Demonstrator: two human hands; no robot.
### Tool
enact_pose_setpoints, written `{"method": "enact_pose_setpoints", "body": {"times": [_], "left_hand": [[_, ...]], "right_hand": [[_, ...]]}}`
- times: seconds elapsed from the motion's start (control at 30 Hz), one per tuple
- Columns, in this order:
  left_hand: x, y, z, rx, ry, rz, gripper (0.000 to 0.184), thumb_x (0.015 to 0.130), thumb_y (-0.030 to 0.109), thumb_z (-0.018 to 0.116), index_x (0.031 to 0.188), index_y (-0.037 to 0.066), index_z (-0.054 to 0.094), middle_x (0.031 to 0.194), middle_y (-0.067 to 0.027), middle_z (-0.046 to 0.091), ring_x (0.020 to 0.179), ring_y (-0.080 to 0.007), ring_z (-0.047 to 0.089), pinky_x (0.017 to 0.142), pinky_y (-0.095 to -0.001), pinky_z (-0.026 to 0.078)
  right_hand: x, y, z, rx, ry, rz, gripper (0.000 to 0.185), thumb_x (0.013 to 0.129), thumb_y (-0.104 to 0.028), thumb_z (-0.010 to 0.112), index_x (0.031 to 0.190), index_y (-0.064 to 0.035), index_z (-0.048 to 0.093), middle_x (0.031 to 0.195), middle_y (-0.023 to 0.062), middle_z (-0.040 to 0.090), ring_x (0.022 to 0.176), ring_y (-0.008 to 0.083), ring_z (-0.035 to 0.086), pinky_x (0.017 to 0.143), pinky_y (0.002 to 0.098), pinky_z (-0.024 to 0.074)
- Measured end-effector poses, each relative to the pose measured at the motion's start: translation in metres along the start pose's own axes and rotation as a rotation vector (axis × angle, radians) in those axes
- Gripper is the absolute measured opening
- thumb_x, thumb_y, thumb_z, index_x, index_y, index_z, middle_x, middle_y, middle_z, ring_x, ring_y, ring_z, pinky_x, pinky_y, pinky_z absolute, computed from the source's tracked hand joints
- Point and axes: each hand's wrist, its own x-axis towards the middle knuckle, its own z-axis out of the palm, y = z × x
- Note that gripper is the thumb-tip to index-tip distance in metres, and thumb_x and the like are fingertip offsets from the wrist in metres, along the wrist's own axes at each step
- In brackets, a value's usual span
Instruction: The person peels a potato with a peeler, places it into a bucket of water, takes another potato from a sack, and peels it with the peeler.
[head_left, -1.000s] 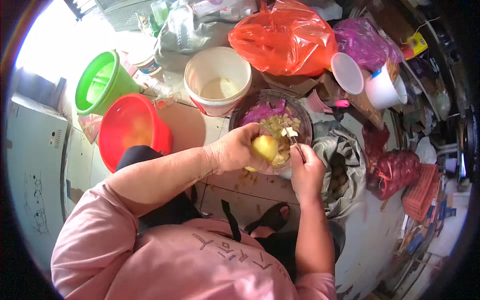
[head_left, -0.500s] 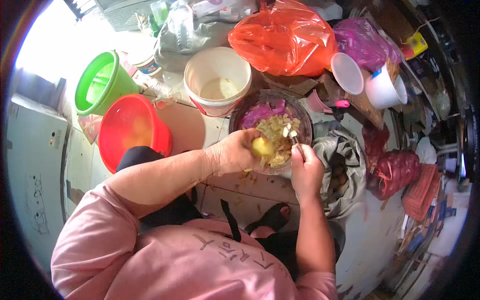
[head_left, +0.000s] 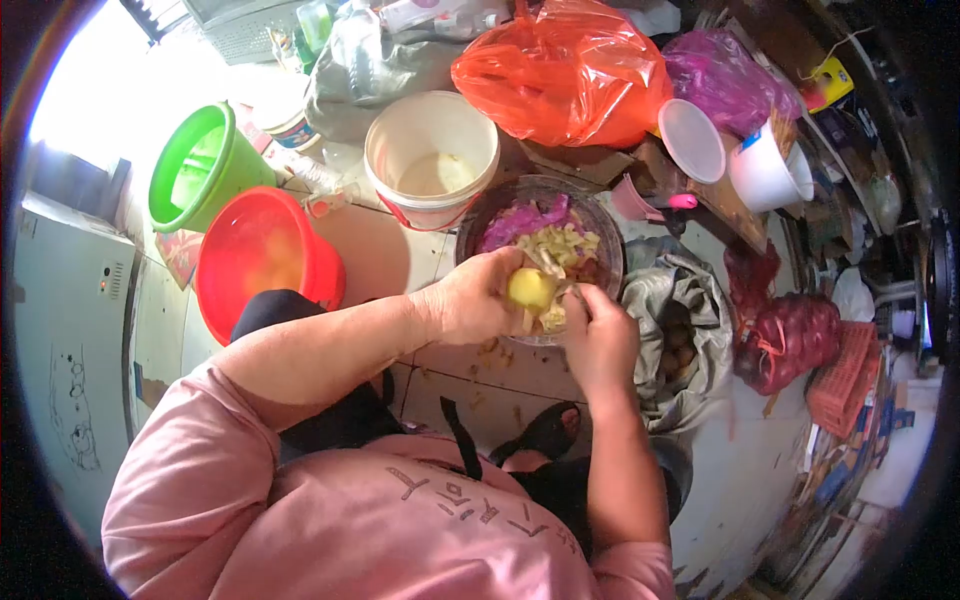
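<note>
My left hand (head_left: 475, 300) is closed around a peeled yellow potato (head_left: 531, 289), held over the near part of a dark round basin (head_left: 468, 224). My right hand (head_left: 606, 335) grips a peeler (head_left: 566, 289), mostly hidden by the fingers, its head close against the potato's right side. Whether the blade touches cannot be made out. Pale peelings (head_left: 562, 242) and a crumpled purple plastic bag (head_left: 524, 222) lie in the basin. Beside my right hand, a grey sack (head_left: 700, 395) stands open with brownish potatoes (head_left: 679, 350) inside.
A red tub (head_left: 328, 262) with blurred yellowish things inside, a green bucket (head_left: 222, 170) and a white bucket (head_left: 432, 150) stand left and behind. An orange plastic bag (head_left: 570, 75) sits at the back. A red net bag (head_left: 795, 340) lies right. Scraps dot the floor tiles.
My right hand has moved left and slightly down, bringing the peeler from beyond the potato to its side. My left hand still holds the potato in nearly the same place.
</note>
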Motion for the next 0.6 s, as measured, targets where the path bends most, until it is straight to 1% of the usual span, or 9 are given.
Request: {"method": "enact_pose_setpoints", "body": {"times": [0.13, 0.17, 0.23, 0.3, 0.33, 0.4, 0.5, 0.53, 0.6], "left_hand": [[0.005, -0.009, -0.004, -0.045, 0.063, 0.014, 0.054, 0.077, 0.005, 0.079, 0.121, 0.005, 0.049, 0.104, -0.0021, 0.061, 0.100, -0.0117, 0.055, 0.086, -0.0274, 0.048], [0.005, -0.008, -0.004, -0.083, 0.069, 0.011, 0.054, 0.077, 0.006, 0.079, 0.122, 0.006, 0.049, 0.102, -0.0012, 0.060, 0.094, -0.0110, 0.056, 0.080, -0.0267, 0.049], [0.004, 0.002, -0.006, -0.115, 0.068, 0.007, 0.054, 0.078, 0.007, 0.078, 0.123, 0.007, 0.049, 0.099, -0.0003, 0.060, 0.088, -0.0103, 0.056, 0.074, -0.0260, 0.050], [0.001, 0.012, -0.007, -0.118, 0.010, -0.102, 0.057, 0.078, 0.015, 0.080, 0.124, 0.009, 0.048, 0.095, 0.0014, 0.060, 0.077, -0.0082, 0.056, 0.060, -0.0243, 0.048], [0.001, 0.016, -0.008, -0.119, 0.013, -0.102, 0.057, 0.078, 0.015, 0.080, 0.124, 0.009, 0.048, 0.095, 0.0014, 0.060, 0.077, -0.0082, 0.056, 0.060, -0.0243, 0.048], [0.003, 0.020, -0.008, 0.125, 0.067, -0.238, 0.059, 0.078, 0.019, 0.081, 0.124, 0.007, 0.047, 0.093, 0.0021, 0.060, 0.070, -0.0067, 0.055, 0.053, -0.0234, 0.046], [0.001, 0.019, -0.008, -0.071, 0.042, -0.196, 0.059, 0.075, 0.020, 0.084, 0.121, 0.005, 0.050, 0.093, 0.0015, 0.060, 0.075, -0.0079, 0.056, 0.061, -0.0247, 0.049], [0.001, 0.015, -0.007, -0.071, 0.041, -0.197, 0.059, 0.075, 0.020, 0.084, 0.121, 0.005, 0.050, 0.093, 0.0015, 0.060, 0.075, -0.0079, 0.056, 0.061, -0.0247, 0.049], [0.004, 0.003, -0.004, 0.086, 0.063, -0.171, 0.053, 0.075, 0.014, 0.082, 0.117, 0.004, 0.052, 0.096, 0.0005, 0.060, 0.084, -0.0094, 0.056, 0.074, -0.0263, 0.050]], "right_hand": [[0.006, 0.019, 0.003, 0.212, 0.072, 0.152, 0.021, 0.093, -0.022, 0.061, 0.101, -0.0028, 0.066, 0.077, 0.0175, 0.066, 0.069, 0.0309, 0.066, 0.065, 0.0369, 0.0500], [0.006, 0.020, 0.004, 0.250, 0.095, 0.132, 0.023, 0.094, -0.024, 0.061, 0.102, -0.0034, 0.067, 0.077, 0.0166, 0.066, 0.067, 0.0253, 0.066, 0.064, 0.0349, 0.0497], [0.006, 0.010, -0.002, 0.236, 0.096, 0.114, 0.022, 0.093, -0.023, 0.062, 0.102, -0.0034, 0.067, 0.078, 0.0169, 0.067, 0.069, 0.0259, 0.067, 0.065, 0.0350, 0.0502], [0.004, -0.001, -0.005, 0.219, 0.094, 0.092, 0.021, 0.093, -0.022, 0.062, 0.103, -0.0035, 0.067, 0.079, 0.0171, 0.067, 0.070, 0.0265, 0.067, 0.065, 0.0350, 0.0507], [0.001, -0.005, -0.004, 0.270, 0.108, 0.002, 0.020, 0.093, -0.020, 0.063, 0.102, -0.0032, 0.067, 0.080, 0.0172, 0.068, 0.072, 0.0281, 0.068, 0.067, 0.0355, 0.0514], [-0.005, -0.018, -0.008, 0.257, 0.108, -0.158, 0.017, 0.091, -0.015, 0.065, 0.101, -0.0024, 0.067, 0.083, 0.0180, 0.068, 0.079, 0.0328, 0.069, 0.070, 0.0374, 0.0530], [-0.008, -0.018, -0.006, 0.232, 0.056, -0.223, 0.015, 0.089, -0.013, 0.065, 0.100, -0.0026, 0.066, 0.084, 0.0184, 0.068, 0.080, 0.0369, 0.068, 0.070, 0.0401, 0.0530], [-0.008, -0.014, -0.003, 0.210, 0.081, -0.215, 0.014, 0.090, -0.014, 0.064, 0.099, -0.0031, 0.066, 0.083, 0.0186, 0.068, 0.079, 0.0385, 0.067, 0.069, 0.0416, 0.0526], [-0.006, -0.009, -0.001, 0.187, 0.106, -0.203, 0.014, 0.090, -0.015, 0.062, 0.098, -0.0037, 0.066, 0.083, 0.0189, 0.067, 0.079, 0.0401, 0.066, 0.069, 0.0431, 0.0522]]}}
